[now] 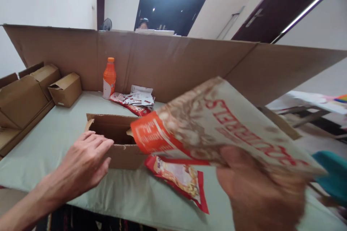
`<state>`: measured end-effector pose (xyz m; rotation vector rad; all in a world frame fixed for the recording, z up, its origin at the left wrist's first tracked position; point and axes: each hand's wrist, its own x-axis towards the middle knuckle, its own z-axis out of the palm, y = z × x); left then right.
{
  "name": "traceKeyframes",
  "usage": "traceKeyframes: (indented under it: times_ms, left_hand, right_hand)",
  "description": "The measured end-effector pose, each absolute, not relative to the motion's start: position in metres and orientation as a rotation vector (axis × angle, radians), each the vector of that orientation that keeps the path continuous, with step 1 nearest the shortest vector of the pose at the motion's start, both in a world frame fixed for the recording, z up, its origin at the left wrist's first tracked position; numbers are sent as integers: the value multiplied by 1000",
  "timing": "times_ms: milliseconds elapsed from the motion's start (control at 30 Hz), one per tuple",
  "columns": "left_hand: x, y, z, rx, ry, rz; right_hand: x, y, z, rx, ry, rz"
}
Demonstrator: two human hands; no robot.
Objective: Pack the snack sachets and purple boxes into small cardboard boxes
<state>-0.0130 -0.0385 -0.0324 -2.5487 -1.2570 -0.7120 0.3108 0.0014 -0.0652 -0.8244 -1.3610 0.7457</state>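
Note:
My right hand [260, 187] is closed on a large snack box [195, 126] printed with nuts and red lettering, held tilted above the table and blurred by motion. Its orange end overlaps the right part of an open cardboard box [124, 157], whose inside looks dark. At that box's left front rim is my left hand [89, 155], fingers stretched out and apart from the thumb; whether they touch the cardboard I cannot tell. Beneath the held box, a red snack packet [179, 177] with nuts pictured on it lies on the table.
At the back stand an orange bottle [109, 77] and a pile of white printed packets [139, 97] over another red packet [138, 110]. Brown cartons [24, 95] and a small carton [66, 90] line the left. A tall cardboard screen [162, 54] closes off the far side; a person [143, 24] sits beyond.

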Motion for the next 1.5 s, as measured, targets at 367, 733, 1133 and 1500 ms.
traceKeyframes:
  times_ms: [367,733,1133,1500]
  left_hand:
    - [-30,-41,-47,-2372,-1281,-455]
    - [-36,-48,-61,-2288,-1331,-528]
    - [-25,-41,-47,-2344,-1182,-472]
    - [-26,15,-39,-2813,-1134,-194]
  right_hand:
    - [201,67,7,-565,-1603,740]
    - [192,73,-4,-820,-2500,609]
    - [122,78,-39,-835,-3349,606]
    - [279,51,-11,-837,-2472,759]
